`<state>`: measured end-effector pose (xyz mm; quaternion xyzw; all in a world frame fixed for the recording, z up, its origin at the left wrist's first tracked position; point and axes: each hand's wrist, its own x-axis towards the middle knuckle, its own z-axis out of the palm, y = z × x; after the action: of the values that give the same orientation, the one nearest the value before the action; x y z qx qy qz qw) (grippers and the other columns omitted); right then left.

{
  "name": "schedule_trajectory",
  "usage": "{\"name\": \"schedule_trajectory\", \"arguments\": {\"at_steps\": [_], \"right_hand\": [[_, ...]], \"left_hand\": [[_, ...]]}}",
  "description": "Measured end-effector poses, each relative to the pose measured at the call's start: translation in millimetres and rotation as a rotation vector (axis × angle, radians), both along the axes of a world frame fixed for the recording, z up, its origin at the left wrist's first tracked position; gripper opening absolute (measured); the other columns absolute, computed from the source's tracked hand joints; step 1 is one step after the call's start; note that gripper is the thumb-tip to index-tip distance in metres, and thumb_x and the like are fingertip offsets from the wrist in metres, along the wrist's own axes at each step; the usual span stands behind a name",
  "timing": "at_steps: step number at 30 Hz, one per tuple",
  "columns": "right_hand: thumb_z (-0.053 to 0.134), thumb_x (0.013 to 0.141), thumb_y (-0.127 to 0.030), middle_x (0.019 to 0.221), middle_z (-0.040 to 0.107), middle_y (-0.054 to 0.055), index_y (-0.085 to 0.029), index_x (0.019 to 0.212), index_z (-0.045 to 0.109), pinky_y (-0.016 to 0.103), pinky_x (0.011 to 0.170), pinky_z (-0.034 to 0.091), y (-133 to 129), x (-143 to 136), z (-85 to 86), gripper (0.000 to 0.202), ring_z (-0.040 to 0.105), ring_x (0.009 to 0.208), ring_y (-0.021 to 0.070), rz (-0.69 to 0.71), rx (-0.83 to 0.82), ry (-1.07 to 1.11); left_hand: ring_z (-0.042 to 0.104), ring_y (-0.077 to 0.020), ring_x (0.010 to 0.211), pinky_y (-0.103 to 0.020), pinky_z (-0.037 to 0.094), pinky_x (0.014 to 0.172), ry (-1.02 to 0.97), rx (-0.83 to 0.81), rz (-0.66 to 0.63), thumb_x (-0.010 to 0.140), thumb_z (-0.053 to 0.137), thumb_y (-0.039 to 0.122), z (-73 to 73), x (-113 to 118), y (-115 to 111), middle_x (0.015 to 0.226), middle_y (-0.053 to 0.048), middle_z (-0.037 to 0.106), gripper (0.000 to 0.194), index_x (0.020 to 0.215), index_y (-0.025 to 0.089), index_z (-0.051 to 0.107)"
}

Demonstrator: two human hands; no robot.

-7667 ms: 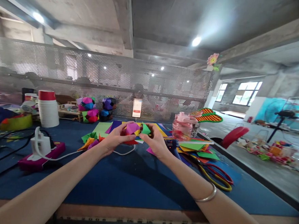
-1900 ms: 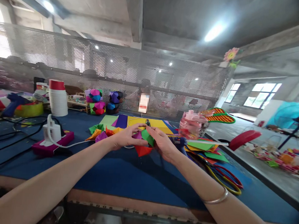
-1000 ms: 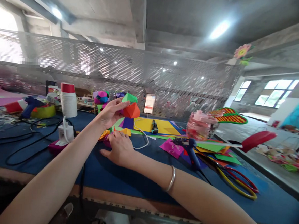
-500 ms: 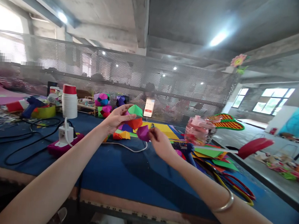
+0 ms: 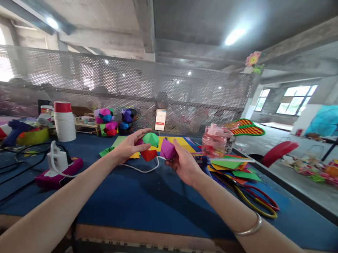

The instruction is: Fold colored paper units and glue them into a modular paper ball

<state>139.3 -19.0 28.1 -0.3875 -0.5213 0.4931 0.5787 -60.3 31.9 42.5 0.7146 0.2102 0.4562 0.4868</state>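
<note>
My left hand (image 5: 133,147) is closed around a folded paper piece with a green faceted cap (image 5: 150,139) and an orange-red part (image 5: 149,154) below it. Between the thumb and fingers of my right hand (image 5: 185,164) is a purple folded paper piece (image 5: 167,149), its facets turned toward the green and orange-red one. A narrow gap shows between the two pieces. Both hands are raised above the blue table (image 5: 149,202). Yellow paper sheets (image 5: 182,144) lie behind them, and the fingers partly hide what they grip.
Finished-looking multicoloured paper balls (image 5: 108,122) stand at the back left, near stacked paper cups (image 5: 65,123) and a purple power strip (image 5: 58,172) with cables. A phone (image 5: 160,119) stands upright behind my hands. At right are a pink jar (image 5: 213,141), coloured paper and large scissors (image 5: 256,198).
My right hand has turned the purple piece upright and brought it up closer to the left-hand piece. The green and orange-red piece has tilted slightly, and the camera view has swung right.
</note>
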Motion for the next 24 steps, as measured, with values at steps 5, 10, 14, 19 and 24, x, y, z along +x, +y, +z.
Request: {"name": "schedule_trajectory", "arguments": {"at_steps": [5, 10, 14, 19, 24], "right_hand": [[0.066, 0.076, -0.047, 0.069, 0.047, -0.004, -0.020, 0.075, 0.055, 0.019, 0.046, 0.030, -7.5, 1.1, -0.2, 0.029, 0.042, 0.059, 0.0094, 0.042, 0.002, -0.010], [0.063, 0.077, -0.047, 0.069, 0.047, -0.005, -0.021, 0.076, 0.055, 0.021, 0.050, 0.030, -8.1, 4.2, -0.1, 0.027, 0.042, 0.061, 0.0097, 0.026, -0.007, -0.060], [0.063, 0.076, -0.047, 0.068, 0.047, -0.005, -0.022, 0.079, 0.057, 0.021, 0.050, 0.032, -8.6, 4.6, 0.5, 0.026, 0.043, 0.059, 0.0095, 0.048, -0.018, -0.069], [0.063, 0.074, -0.046, 0.068, 0.048, -0.004, -0.022, 0.081, 0.058, 0.023, 0.055, 0.040, -8.1, 5.3, -0.1, 0.026, 0.046, 0.061, 0.0107, 0.032, -0.045, -0.097], [0.063, 0.073, -0.045, 0.068, 0.046, -0.005, -0.020, 0.079, 0.057, 0.023, 0.056, 0.043, -8.7, 5.3, 0.7, 0.026, 0.043, 0.060, 0.0097, 0.056, -0.048, -0.096]], "left_hand": [[0.054, -0.0241, 0.120, -0.035, 0.043, 0.100, 0.030, 0.052, -0.040, 0.079, 0.072, 0.031, -2.4, 1.1, -1.6, 0.138, -0.010, 0.053, 0.066, 0.139, 0.026, 0.047], [0.061, -0.0223, 0.108, -0.034, 0.047, 0.093, 0.041, -0.006, -0.094, 0.081, 0.070, 0.032, -4.7, 2.0, -1.3, 0.123, -0.009, 0.063, 0.064, 0.140, 0.025, 0.046], [0.061, -0.0217, 0.107, -0.032, 0.048, 0.092, 0.036, -0.011, -0.093, 0.081, 0.070, 0.032, -5.9, 2.9, -1.1, 0.124, -0.008, 0.063, 0.063, 0.139, 0.026, 0.047], [0.063, -0.0220, 0.103, -0.032, 0.049, 0.089, 0.039, -0.011, -0.083, 0.079, 0.072, 0.033, -7.7, 3.6, -0.7, 0.122, -0.009, 0.063, 0.064, 0.137, 0.025, 0.050], [0.061, -0.0222, 0.106, -0.030, 0.049, 0.089, 0.053, 0.004, -0.063, 0.079, 0.072, 0.034, -10.8, 5.0, 0.3, 0.122, -0.008, 0.063, 0.064, 0.139, 0.024, 0.048]]}}
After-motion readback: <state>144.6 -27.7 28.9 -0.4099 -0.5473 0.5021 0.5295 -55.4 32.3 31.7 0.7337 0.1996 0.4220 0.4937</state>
